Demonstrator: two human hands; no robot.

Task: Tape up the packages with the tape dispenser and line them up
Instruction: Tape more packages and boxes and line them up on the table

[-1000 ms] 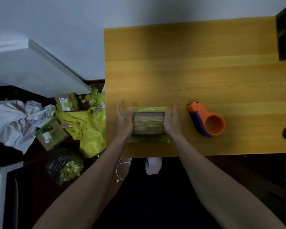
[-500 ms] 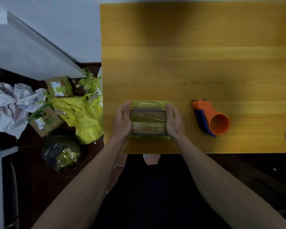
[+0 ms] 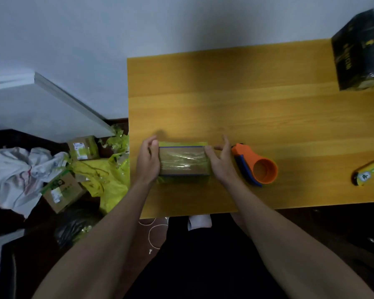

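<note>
From my remote seat I see the small brown cardboard package wrapped in yellow-green film (image 3: 184, 160) lying flat on the honey-coloured wooden table (image 3: 246, 108), close to its six o'clock edge. The left hand (image 3: 149, 161) cups the package's nine o'clock end, fingers curled against it, I judge to keep it from sliding. The right hand (image 3: 221, 162) sits at the three o'clock end with fingers spread and loose; motion blur leaves me unsure whether they touch the film at all. Just beyond it, at three o'clock, the orange-and-blue plastic tape dispenser (image 3: 255, 167) lies on its side within easy reach, probably for the next strip. A black printed box (image 3: 358, 52) stands far off at one o'clock.
</note>
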